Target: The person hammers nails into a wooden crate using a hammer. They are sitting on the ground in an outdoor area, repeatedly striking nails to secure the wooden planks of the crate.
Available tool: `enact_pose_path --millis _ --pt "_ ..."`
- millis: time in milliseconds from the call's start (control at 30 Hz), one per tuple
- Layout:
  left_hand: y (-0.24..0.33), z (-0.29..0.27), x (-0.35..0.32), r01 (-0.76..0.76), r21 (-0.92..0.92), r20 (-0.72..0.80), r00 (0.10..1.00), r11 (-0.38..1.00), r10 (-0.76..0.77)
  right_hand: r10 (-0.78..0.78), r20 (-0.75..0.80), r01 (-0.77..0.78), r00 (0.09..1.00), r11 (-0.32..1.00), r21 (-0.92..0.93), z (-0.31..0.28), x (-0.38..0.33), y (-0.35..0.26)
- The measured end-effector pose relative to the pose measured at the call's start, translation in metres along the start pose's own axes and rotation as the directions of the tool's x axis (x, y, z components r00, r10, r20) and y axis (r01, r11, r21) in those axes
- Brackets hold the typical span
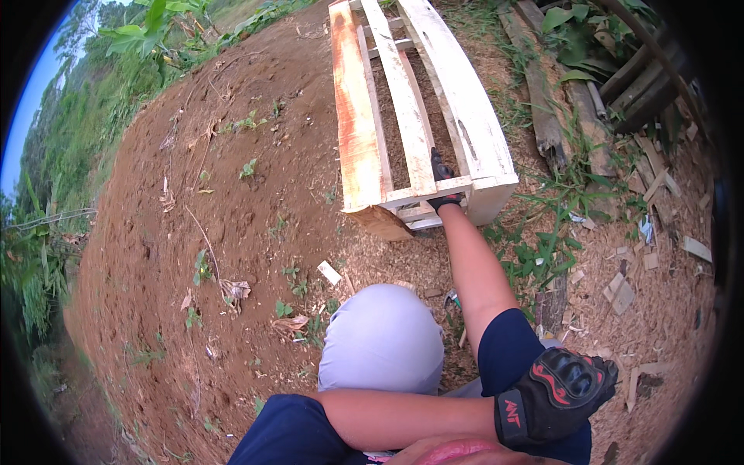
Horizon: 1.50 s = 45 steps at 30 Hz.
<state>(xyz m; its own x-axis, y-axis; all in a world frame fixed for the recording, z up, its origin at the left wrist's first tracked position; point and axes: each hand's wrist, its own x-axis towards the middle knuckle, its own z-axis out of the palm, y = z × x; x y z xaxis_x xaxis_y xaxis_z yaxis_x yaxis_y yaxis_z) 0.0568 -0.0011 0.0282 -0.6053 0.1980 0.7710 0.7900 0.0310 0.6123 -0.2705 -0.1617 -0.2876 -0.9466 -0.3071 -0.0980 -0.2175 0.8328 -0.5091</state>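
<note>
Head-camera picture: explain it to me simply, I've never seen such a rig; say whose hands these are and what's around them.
There is no machine here. A person wears a wide fisheye camera on the head, looking down, so straight edges bend and the rim is black. The grey-clad knee is the wearer's own.

Both hands wear black and red gloves. The right hand reaches in among the slats of a long wooden frame, near its end crossbar; its grip is partly hidden. The left hand crosses over to the right sleeve; its fingers are hidden.

The frame lies on bare brown soil, with wood scraps to the right.
</note>
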Motion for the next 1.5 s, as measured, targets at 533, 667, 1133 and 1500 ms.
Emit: enact_pose_path --millis 533,667,1133,1500 --pt "-0.076 0.039 -0.023 -0.254 -0.117 0.005 0.967 0.960 0.256 -0.099 0.390 0.235 0.916 0.918 -0.319 -0.101 -0.112 -0.070" --pt "0.005 -0.047 0.039 0.488 0.182 0.254 0.815 0.854 -0.520 -0.361 0.266 0.417 0.894 0.889 -0.192 -0.156 -0.254 0.009" --pt "-0.031 -0.058 0.045 0.725 0.344 0.411 0.456 0.597 -0.790 0.330 -0.079 -0.134 0.941 0.575 0.807 -0.365 -0.414 0.020" --pt "-0.026 -0.035 0.046 0.670 0.363 0.485 0.458 0.647 -0.745 0.355 -0.096 -0.194 0.930 0.695 0.692 -0.382 -0.440 0.034"
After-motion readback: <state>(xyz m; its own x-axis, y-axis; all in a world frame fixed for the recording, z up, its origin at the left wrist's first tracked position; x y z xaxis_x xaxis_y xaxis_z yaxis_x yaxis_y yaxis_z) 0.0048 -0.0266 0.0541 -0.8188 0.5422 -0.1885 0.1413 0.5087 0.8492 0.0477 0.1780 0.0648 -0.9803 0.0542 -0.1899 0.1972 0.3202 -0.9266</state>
